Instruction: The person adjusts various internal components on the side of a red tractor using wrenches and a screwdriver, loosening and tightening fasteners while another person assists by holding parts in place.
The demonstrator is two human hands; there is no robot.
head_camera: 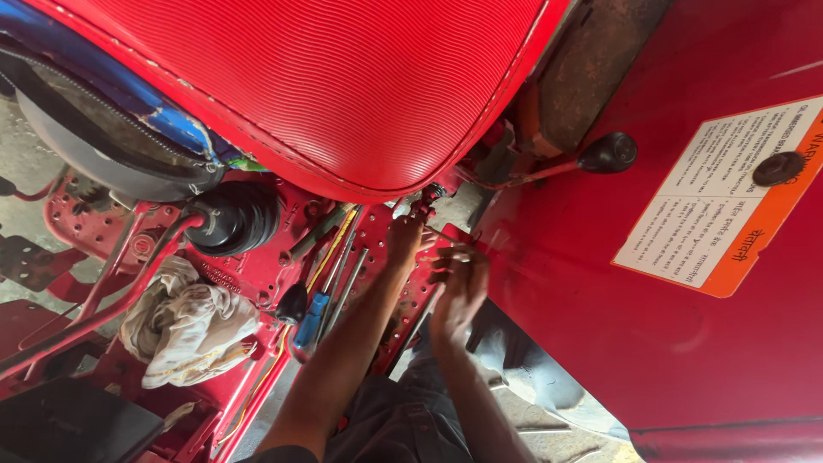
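Observation:
Both of my hands reach down beside a red ribbed seat (343, 77) of a red machine. My left hand (405, 238) has its fingers closed around a small red fitting (426, 199) just under the seat's edge. My right hand (459, 287) is curled around a thin metal tool or rod (441, 233) against the red perforated footplate (410, 302); blur hides its exact shape. Several screwdrivers and long rods (330, 287), one with a blue handle (310, 319), lie on the plate left of my left forearm.
A crumpled white rag (184, 321) lies on the platform at left, beside a black rubber boot (233, 216). A black-knobbed lever (607, 153) sticks out at upper right. The red fender (600, 326) carries an orange and white label (724, 201).

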